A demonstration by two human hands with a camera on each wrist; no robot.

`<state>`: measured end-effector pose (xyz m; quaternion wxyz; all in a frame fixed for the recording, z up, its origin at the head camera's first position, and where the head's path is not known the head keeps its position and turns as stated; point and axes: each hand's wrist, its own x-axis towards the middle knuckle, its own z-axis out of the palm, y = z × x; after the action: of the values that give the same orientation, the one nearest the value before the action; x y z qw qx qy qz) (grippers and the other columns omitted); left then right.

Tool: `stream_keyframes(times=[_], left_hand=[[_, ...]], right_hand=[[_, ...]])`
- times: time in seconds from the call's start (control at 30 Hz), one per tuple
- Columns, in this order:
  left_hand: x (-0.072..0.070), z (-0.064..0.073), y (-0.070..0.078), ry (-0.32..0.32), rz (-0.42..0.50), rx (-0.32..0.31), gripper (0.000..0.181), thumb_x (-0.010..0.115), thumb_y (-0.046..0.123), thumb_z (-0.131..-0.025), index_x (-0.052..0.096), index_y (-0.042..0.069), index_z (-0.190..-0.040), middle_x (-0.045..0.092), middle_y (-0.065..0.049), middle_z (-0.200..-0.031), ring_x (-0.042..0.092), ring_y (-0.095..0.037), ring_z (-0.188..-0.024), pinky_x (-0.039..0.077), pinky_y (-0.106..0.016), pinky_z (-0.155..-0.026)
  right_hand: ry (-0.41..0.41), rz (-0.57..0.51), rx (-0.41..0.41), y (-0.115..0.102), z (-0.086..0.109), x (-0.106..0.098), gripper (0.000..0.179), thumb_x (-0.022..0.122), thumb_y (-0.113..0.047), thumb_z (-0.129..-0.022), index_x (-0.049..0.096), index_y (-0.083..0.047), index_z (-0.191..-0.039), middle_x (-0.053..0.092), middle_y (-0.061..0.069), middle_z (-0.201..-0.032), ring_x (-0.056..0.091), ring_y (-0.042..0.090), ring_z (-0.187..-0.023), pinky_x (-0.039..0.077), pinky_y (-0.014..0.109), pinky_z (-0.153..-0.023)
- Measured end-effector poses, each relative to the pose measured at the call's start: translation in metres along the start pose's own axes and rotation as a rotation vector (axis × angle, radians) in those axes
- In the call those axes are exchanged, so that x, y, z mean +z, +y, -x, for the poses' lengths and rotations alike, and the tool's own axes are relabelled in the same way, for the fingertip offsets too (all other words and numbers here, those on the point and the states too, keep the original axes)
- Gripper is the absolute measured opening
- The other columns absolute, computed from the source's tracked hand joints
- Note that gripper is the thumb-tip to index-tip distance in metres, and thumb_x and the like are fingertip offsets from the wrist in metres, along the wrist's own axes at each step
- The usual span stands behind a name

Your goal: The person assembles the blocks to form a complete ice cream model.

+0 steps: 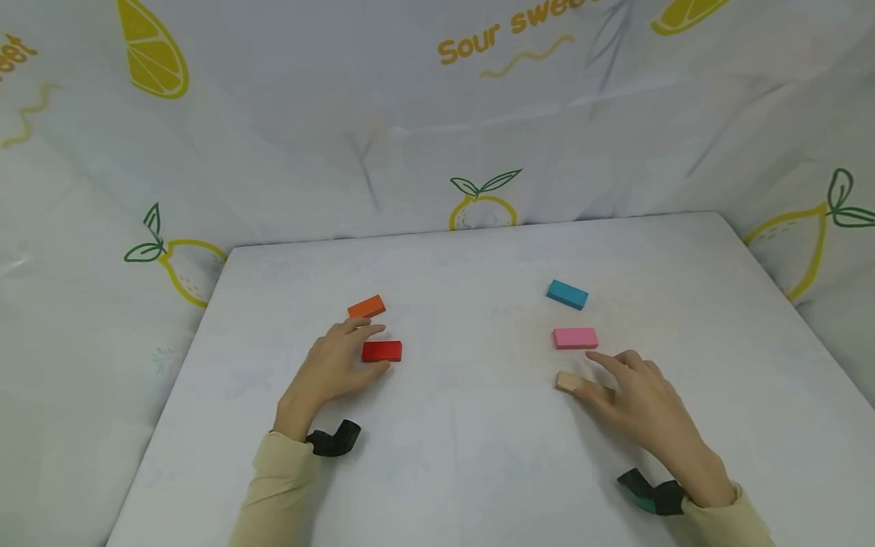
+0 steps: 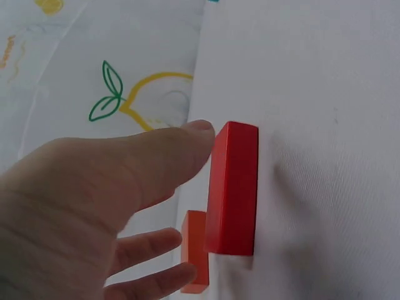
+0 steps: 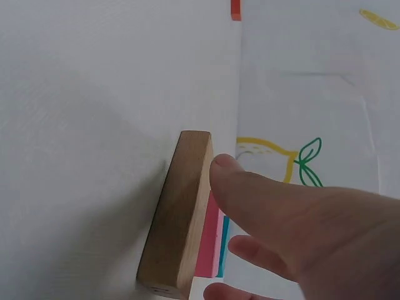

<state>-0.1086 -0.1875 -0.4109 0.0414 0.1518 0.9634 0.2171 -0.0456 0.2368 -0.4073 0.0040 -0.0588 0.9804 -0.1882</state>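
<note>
On the left, a red block (image 1: pixel 381 352) lies on the white tabletop, between the spread thumb and fingers of my left hand (image 1: pixel 331 365). An orange block (image 1: pixel 367 307) lies just beyond those fingers. In the left wrist view, the thumb tip is close beside the red block (image 2: pixel 232 190); contact is unclear. My right hand (image 1: pixel 645 403) hovers over a bare wooden block (image 1: pixel 567 381), its thumb covering part of it, fingers spread and not pinching. Past the index fingertip is a pink block (image 1: pixel 576 339), and a blue block (image 1: pixel 567 295) lies farther back.
The white tabletop (image 1: pixel 472 456) ends at a back edge against a white cloth (image 1: pixel 307 152) printed with lemons and lettering. Black wrist mounts (image 1: pixel 335 439) stick out from both wrists.
</note>
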Motion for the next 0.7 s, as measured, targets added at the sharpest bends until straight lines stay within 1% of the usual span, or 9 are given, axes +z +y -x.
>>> stream_keyframes(times=[0.1,0.13,0.2,0.27,0.33,0.5,0.6,0.7], left_hand=[[-0.003,0.004,-0.006,-0.023,0.017,0.012,0.052,0.074,0.03,-0.09,0.064,0.014,-0.138,0.056,-0.013,-0.147,0.053,-0.036,-0.135,0.045,-0.063,-0.107],[-0.003,0.004,-0.007,-0.03,0.03,0.014,0.051,0.074,0.028,-0.09,0.064,0.013,-0.138,0.057,-0.013,-0.146,0.055,-0.035,-0.133,0.046,-0.061,-0.107],[-0.002,0.004,-0.01,-0.039,0.044,0.031,0.05,0.075,0.025,-0.09,0.064,0.011,-0.138,0.06,-0.012,-0.141,0.06,-0.032,-0.124,0.05,-0.055,-0.104],[0.0,0.003,-0.012,-0.044,0.067,0.045,0.05,0.076,0.022,-0.09,0.064,0.01,-0.137,0.062,-0.011,-0.136,0.063,-0.028,-0.115,0.053,-0.05,-0.101],[0.001,0.002,-0.014,-0.054,0.081,0.053,0.05,0.076,0.02,-0.09,0.064,0.008,-0.137,0.064,-0.011,-0.132,0.064,-0.026,-0.108,0.054,-0.047,-0.097],[0.004,0.0,-0.016,-0.056,0.111,0.076,0.048,0.077,0.014,-0.089,0.064,0.004,-0.135,0.066,-0.012,-0.128,0.065,-0.026,-0.105,0.055,-0.046,-0.096],[0.006,0.0,-0.016,-0.049,0.123,0.087,0.045,0.076,0.011,-0.09,0.065,0.003,-0.132,0.067,-0.012,-0.125,0.064,-0.025,-0.103,0.055,-0.045,-0.095],[0.008,-0.001,-0.016,-0.037,0.123,0.096,0.042,0.076,0.011,-0.09,0.067,0.002,-0.13,0.068,-0.011,-0.122,0.064,-0.022,-0.1,0.056,-0.042,-0.092]], right_hand=[[-0.002,0.001,-0.005,0.003,0.002,0.002,0.061,0.084,-0.036,-0.083,0.067,0.0,-0.129,0.065,0.028,-0.108,0.059,0.036,-0.084,0.048,0.041,-0.059],[-0.008,0.0,-0.008,0.004,0.003,0.003,0.06,0.085,-0.034,-0.082,0.068,0.0,-0.128,0.065,0.027,-0.107,0.057,0.034,-0.082,0.046,0.037,-0.058],[-0.019,-0.006,-0.006,0.004,0.003,0.004,0.058,0.085,-0.033,-0.081,0.069,0.0,-0.126,0.066,0.024,-0.105,0.053,0.028,-0.079,0.039,0.031,-0.057],[-0.024,-0.012,-0.012,0.004,0.004,0.005,0.054,0.086,-0.031,-0.081,0.071,0.0,-0.123,0.067,0.021,-0.103,0.05,0.023,-0.077,0.035,0.028,-0.057],[-0.021,-0.021,-0.023,0.003,0.004,0.006,0.049,0.086,-0.028,-0.081,0.073,-0.001,-0.12,0.068,0.017,-0.1,0.048,0.02,-0.075,0.033,0.026,-0.057],[-0.015,-0.034,-0.038,0.001,0.005,0.007,0.038,0.085,-0.021,-0.081,0.077,-0.003,-0.113,0.066,0.007,-0.091,0.047,0.017,-0.075,0.034,0.025,-0.058],[-0.026,-0.043,-0.035,-0.001,0.006,0.006,0.039,0.084,-0.018,-0.081,0.076,-0.003,-0.116,0.063,0.004,-0.087,0.048,0.016,-0.075,0.036,0.024,-0.058],[-0.045,-0.062,-0.027,-0.002,0.005,0.007,0.04,0.083,-0.018,-0.082,0.075,-0.002,-0.118,0.064,0.005,-0.088,0.05,0.016,-0.075,0.037,0.023,-0.057]])
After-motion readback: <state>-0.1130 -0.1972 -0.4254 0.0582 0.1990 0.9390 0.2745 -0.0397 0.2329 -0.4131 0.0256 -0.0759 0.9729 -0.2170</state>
